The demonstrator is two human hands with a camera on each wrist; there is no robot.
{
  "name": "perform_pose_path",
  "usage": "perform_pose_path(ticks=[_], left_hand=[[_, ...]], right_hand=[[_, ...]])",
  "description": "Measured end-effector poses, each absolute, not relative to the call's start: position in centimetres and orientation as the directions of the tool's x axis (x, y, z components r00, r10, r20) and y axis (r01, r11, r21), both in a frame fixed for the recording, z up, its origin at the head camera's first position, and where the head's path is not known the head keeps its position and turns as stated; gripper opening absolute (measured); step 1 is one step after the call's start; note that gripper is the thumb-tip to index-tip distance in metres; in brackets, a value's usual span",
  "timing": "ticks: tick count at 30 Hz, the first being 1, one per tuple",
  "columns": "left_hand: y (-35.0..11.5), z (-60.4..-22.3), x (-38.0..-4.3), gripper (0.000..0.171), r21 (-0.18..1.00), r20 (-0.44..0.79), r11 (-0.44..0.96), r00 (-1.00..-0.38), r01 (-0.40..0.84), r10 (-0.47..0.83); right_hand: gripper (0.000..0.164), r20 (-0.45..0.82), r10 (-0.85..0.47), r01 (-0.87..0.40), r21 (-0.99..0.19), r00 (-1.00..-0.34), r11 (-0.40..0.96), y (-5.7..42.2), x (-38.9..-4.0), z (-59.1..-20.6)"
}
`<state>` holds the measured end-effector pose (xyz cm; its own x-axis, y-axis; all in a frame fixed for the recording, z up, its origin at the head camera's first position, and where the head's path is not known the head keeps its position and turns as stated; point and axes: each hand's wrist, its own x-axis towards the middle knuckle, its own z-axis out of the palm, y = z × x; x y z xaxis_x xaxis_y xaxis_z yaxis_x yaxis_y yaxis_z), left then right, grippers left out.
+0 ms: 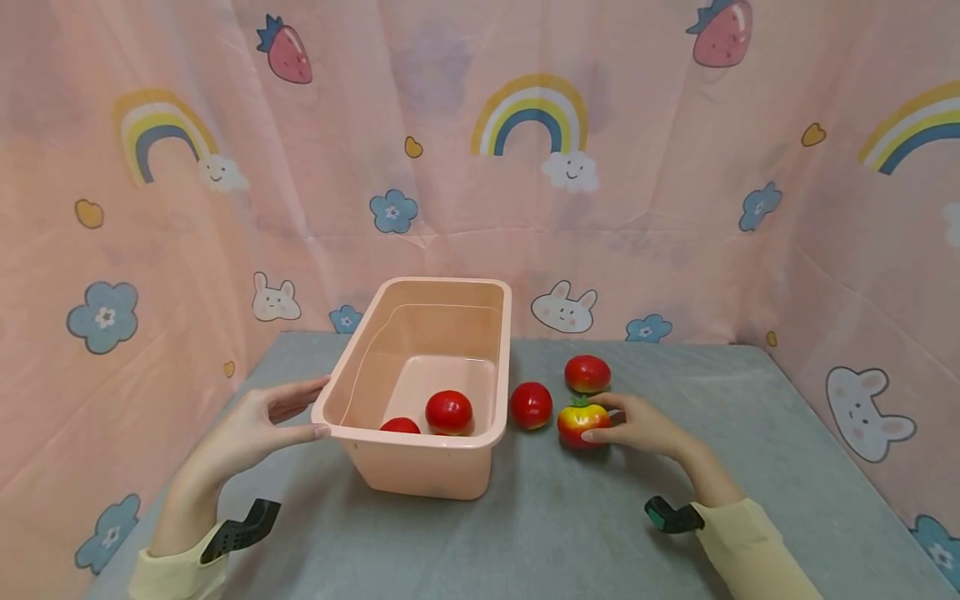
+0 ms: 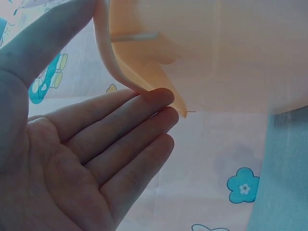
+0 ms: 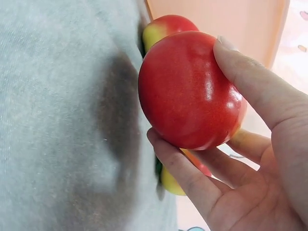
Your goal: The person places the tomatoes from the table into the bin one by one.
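In the head view, my right hand point(image 1: 643, 427) grips a red and yellow tomato point(image 1: 574, 429) with a green stem top, thumb on the near side and fingers round the far side. The right wrist view shows the smooth red underside of this tomato point(image 3: 185, 91) between thumb and fingers. My left hand point(image 1: 255, 427) is at the left near corner of a pale peach plastic bin point(image 1: 423, 467). Its straight fingers point(image 2: 132, 132) touch the bin's outer side, and the thumb lies at the rim. Two red tomatoes, one whole in view point(image 1: 449, 412) and one partly hidden point(image 1: 400, 426), lie inside the bin.
Right of the bin, a red tomato point(image 1: 531, 406) stands close to its wall. Another tomato point(image 1: 587, 374) lies behind the gripped one. All rest on a grey table point(image 1: 570, 533), with a pink printed curtain point(image 1: 465, 225) behind and along both sides.
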<state>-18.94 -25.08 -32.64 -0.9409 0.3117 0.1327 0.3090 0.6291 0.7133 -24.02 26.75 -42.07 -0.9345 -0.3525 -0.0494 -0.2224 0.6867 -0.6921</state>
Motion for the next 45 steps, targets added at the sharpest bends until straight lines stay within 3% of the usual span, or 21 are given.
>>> perform_pose_path(ticks=[45], left_hand=[[-25.2, -32.7, -19.1, 0.067, 0.718, 0.125, 0.627, -0.942, 0.304, 0.313]], right_hand=[[0.068, 0.001, -0.342, -0.264, -0.641, -0.940, 0.721, 27.2, -22.6, -37.9]])
